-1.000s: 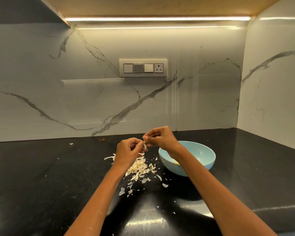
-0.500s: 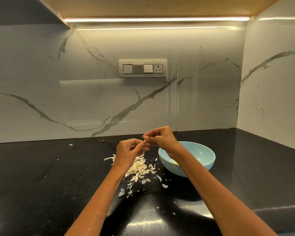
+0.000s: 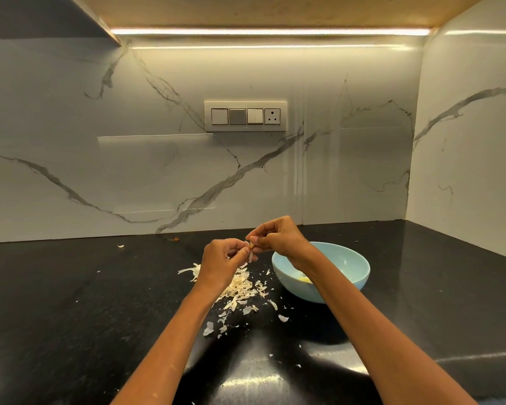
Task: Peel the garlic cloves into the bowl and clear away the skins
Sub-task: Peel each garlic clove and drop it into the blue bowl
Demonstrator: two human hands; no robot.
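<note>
Above a black counter, the left hand (image 3: 219, 260) and right hand (image 3: 278, 238) meet, both pinching one garlic clove (image 3: 250, 247) (its axis too small to tell). The blue bowl (image 3: 345, 283) sits just right, nearest the right hand; skins (image 3: 240, 287) lie below.

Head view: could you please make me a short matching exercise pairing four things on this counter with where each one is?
1 garlic clove
2 bowl
3 pile of skins
4 switch panel

a on the marble wall
b pinched between both hands
c on the counter under the right forearm
d on the counter under the left hand

Pairs: 1-b, 2-c, 3-d, 4-a
</note>
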